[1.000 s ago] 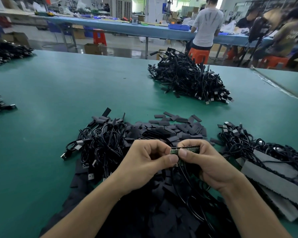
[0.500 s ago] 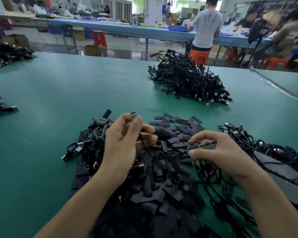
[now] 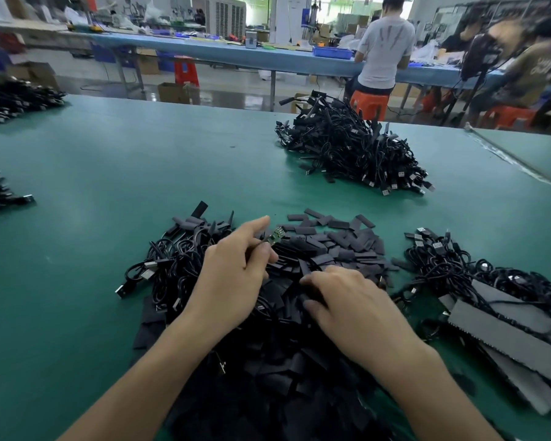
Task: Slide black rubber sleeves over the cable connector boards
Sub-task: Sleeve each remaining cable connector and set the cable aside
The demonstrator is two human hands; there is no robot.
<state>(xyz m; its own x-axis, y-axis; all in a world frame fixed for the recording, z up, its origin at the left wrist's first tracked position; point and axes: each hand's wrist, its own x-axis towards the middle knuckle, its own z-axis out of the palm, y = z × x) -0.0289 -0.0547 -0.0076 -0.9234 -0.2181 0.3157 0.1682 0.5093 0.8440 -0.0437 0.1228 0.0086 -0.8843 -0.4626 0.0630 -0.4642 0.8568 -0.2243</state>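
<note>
Beside a near-left tangle of cables (image 3: pixel 172 262), the left hand (image 3: pixel 233 278) pinches a green connector board (image 3: pixel 275 236) just above the heap of black rubber sleeves (image 3: pixel 334 246). The right hand (image 3: pixel 353 303) rests curled on those sleeves (gripping one or not, I cannot tell). Far right, a blue tray (image 3: pixel 331 53), contents hidden.

Blue workbench (image 3: pixel 299 63), orange stools (image 3: pixel 369 104)

No legible text, label or number anywhere; lettering on a far brown shirt (image 3: pixel 544 66) too blurred.
</note>
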